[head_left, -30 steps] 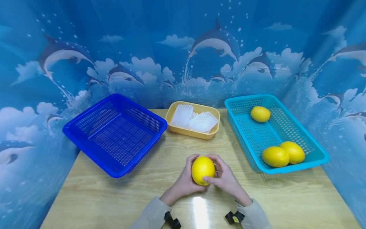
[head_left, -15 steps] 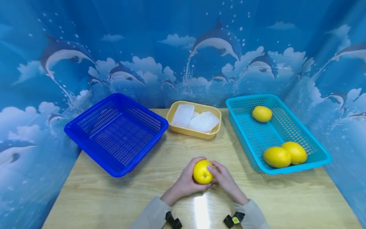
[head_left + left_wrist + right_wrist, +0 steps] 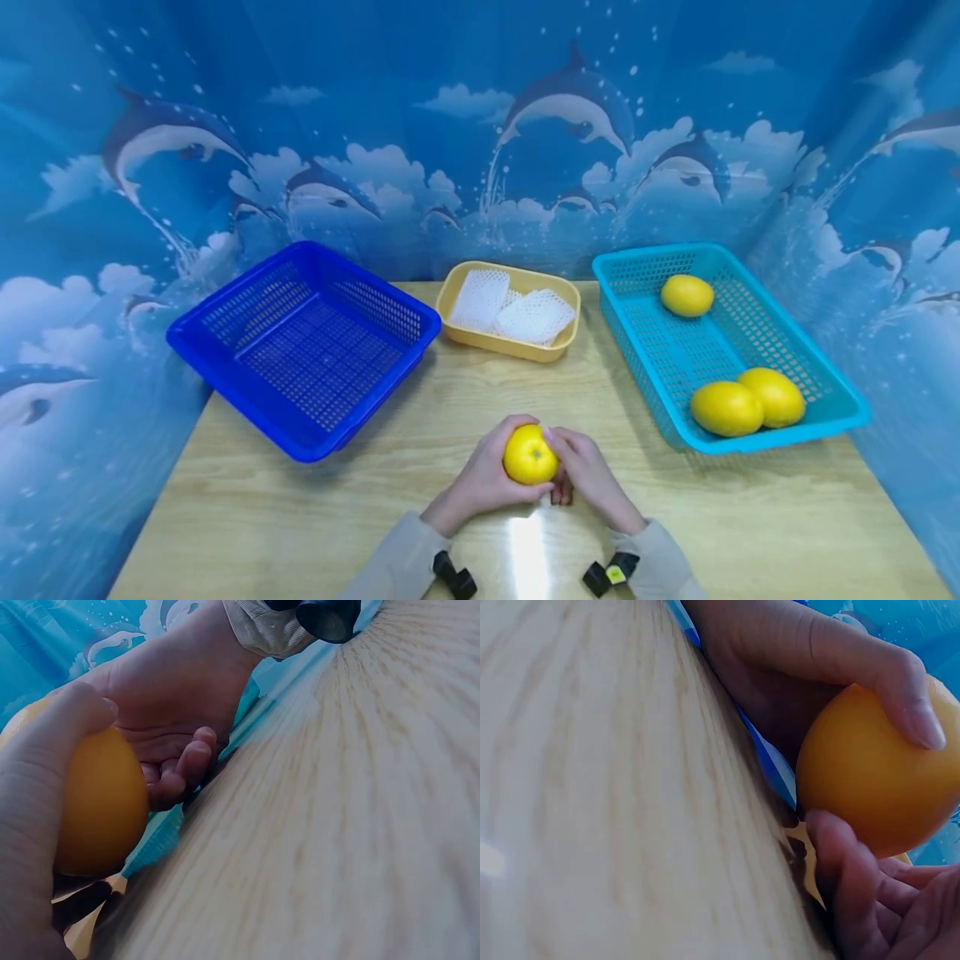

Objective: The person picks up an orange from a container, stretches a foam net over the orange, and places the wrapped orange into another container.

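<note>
A yellow lemon [image 3: 531,455] is held low over the front middle of the table. My left hand [image 3: 487,471] grips it from the left, with its thumb across the near side, as the left wrist view also shows on the lemon [image 3: 105,802]. From the right, my right hand [image 3: 592,475] holds the fruit with its thumb at the upper right edge. The right wrist view has its lower fingers [image 3: 847,877] curled beside the lemon [image 3: 877,772]. A small star-shaped stem mark faces the head camera. The far side of the fruit is hidden.
A dark blue basket [image 3: 300,446] stands at the left. At the back middle is a yellow tray [image 3: 495,342] with white foam net sleeves [image 3: 536,317]. A turquoise basket [image 3: 637,367] at the right contains three lemons [image 3: 726,408]. A dolphin-print curtain [image 3: 465,167] surrounds the wooden table [image 3: 300,533].
The lemon has been turned in the hands, so its stem mark faces the head camera. My right thumb has shifted from its lower front to the upper right edge.
</note>
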`<control>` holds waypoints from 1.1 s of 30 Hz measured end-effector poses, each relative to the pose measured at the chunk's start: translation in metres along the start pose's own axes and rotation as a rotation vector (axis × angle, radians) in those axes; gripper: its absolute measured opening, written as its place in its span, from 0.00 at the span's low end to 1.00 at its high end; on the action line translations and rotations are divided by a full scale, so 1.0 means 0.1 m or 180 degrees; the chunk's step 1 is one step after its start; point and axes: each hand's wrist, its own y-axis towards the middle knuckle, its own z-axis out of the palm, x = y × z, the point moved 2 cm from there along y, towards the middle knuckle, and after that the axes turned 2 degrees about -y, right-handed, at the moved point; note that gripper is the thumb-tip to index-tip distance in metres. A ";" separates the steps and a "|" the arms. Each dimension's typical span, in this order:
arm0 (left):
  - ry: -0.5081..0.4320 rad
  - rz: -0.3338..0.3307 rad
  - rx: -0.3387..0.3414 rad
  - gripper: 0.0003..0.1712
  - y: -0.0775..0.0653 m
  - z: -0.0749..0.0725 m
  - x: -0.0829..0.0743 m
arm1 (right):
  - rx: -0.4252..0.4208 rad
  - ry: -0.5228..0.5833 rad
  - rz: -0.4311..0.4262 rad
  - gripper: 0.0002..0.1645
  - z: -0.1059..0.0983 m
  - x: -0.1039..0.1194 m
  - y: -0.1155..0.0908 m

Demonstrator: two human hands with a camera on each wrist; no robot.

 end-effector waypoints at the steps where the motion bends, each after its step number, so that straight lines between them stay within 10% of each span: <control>1: 0.0012 -0.0035 -0.0002 0.44 0.00 0.00 0.00 | -0.0052 -0.0012 0.0002 0.29 0.00 -0.01 0.00; 12: 0.0059 -0.0384 -0.0049 0.41 -0.01 -0.01 0.00 | -0.0623 0.0348 -0.0106 0.19 -0.03 0.00 0.01; 33: -0.0202 -0.0115 0.0036 0.44 0.01 -0.01 0.01 | -0.0714 -0.0133 -0.1089 0.09 -0.31 0.48 0.07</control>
